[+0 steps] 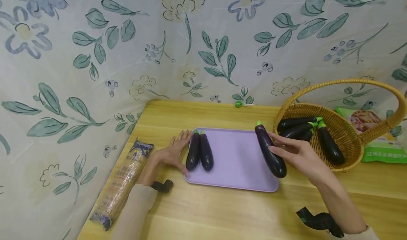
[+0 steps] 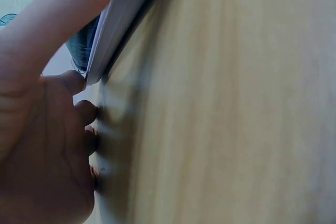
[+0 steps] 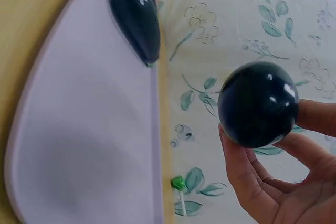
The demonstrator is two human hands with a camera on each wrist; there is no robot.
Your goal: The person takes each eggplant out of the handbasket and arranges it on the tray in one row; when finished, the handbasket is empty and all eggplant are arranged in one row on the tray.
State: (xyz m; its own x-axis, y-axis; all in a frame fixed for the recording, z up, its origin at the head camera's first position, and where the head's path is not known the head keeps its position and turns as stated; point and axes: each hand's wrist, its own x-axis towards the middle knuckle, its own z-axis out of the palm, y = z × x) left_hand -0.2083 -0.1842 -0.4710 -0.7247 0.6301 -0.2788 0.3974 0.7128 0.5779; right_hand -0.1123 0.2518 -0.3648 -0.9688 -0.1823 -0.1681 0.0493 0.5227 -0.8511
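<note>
My right hand (image 1: 297, 153) grips an eggplant (image 1: 270, 151) by its side, over the right end of a lilac tray (image 1: 235, 159). The right wrist view shows that eggplant (image 3: 258, 104) end-on, with fingers curled round it. Two more eggplants (image 1: 192, 151) (image 1: 206, 151) lie side by side at the tray's left end. At that end my left hand (image 1: 173, 154) rests with fingers spread, thumb at the near corner and fingertips along the edge. In the left wrist view the left hand (image 2: 42, 145) touches the tray's rim (image 2: 107, 40).
A wicker basket (image 1: 353, 151) with a tall handle holds several eggplants (image 1: 330, 144) at the right. Behind it lies a green food bag (image 1: 384, 151). A long pack of noodles (image 1: 122, 183) lies at the left table edge. A green lollipop (image 1: 239, 104) lies at the back.
</note>
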